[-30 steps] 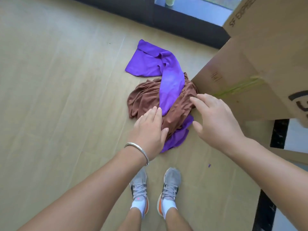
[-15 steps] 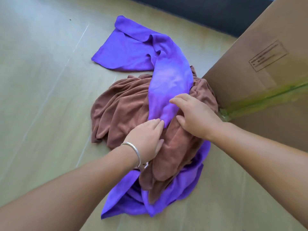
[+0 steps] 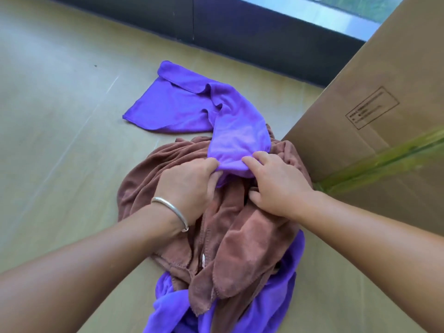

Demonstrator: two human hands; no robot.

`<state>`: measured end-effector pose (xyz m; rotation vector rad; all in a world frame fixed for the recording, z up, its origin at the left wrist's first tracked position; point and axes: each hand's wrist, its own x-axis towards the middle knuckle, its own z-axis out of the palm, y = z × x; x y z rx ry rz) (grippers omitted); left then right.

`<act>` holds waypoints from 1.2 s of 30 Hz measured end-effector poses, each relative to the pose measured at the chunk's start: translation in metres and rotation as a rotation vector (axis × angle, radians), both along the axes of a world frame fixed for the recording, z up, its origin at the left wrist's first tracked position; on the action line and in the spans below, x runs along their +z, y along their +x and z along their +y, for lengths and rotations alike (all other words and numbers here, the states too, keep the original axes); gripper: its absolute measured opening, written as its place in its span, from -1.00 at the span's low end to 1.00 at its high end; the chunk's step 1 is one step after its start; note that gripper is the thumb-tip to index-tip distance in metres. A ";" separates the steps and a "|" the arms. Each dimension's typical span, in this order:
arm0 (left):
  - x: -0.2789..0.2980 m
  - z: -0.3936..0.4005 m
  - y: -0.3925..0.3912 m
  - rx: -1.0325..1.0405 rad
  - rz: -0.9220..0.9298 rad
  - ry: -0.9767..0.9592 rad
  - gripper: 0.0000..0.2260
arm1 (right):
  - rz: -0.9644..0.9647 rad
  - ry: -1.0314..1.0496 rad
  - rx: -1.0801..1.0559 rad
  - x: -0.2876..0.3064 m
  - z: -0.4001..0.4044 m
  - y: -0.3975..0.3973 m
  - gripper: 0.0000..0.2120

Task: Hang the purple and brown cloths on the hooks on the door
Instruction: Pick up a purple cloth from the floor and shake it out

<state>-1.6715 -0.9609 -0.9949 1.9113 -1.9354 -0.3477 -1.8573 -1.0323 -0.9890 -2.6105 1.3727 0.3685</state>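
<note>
On the floor: purple cloth (image 3: 230, 131) and brown cloth (image 3: 240, 248) lie tangled in one heap on the tan floor (image 3: 60, 116), at the near corner of a cardboard box (image 3: 384, 116).
Purple cloth: one end spread flat toward the dark window frame (image 3: 240, 27); its middle crosses over the brown cloth; another part shows under the brown folds at the near edge.
Brown cloth: bunched, touching the box's corner.
Around: the box fills the right side, crowding the heap; a green tape strip (image 3: 384, 162) runs across its face.
Left hand (image 3: 187, 186): fingers pinched on a fold of the purple cloth; a silver bracelet (image 3: 170, 210) on the wrist.
Right hand (image 3: 278, 186): fingertips gripping the same purple fold, thumb pressed against the brown cloth.
Change: half a second ago both hands only rested on the pile; now the purple fold is gathered and raised between them, and the view has pulled back so the window strip shows.
Writing: a printed framed label (image 3: 372, 108) on the box, too blurred to read.
</note>
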 end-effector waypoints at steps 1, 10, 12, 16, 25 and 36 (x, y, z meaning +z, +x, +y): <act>0.013 -0.001 0.006 -0.027 0.030 -0.038 -0.72 | -0.038 -0.034 0.005 0.003 -0.001 0.005 -0.28; 0.167 -0.020 0.065 -0.110 0.104 -0.079 -0.70 | -0.429 -0.212 -0.097 0.077 -0.018 0.090 -0.52; 0.210 -0.019 0.087 -0.117 0.007 -0.030 -0.72 | -0.494 -0.199 -0.139 0.104 -0.021 0.101 -0.75; 0.295 -0.008 0.132 -0.050 -0.234 0.081 -0.77 | -0.555 -0.172 -0.210 0.179 -0.020 0.116 -0.90; 0.491 0.064 0.193 0.176 -0.331 0.128 -0.81 | -0.804 0.347 -0.179 0.376 0.048 0.175 -0.79; 0.634 0.213 0.275 0.546 -0.285 0.250 -0.76 | -0.543 0.305 0.238 0.504 0.155 0.269 -0.77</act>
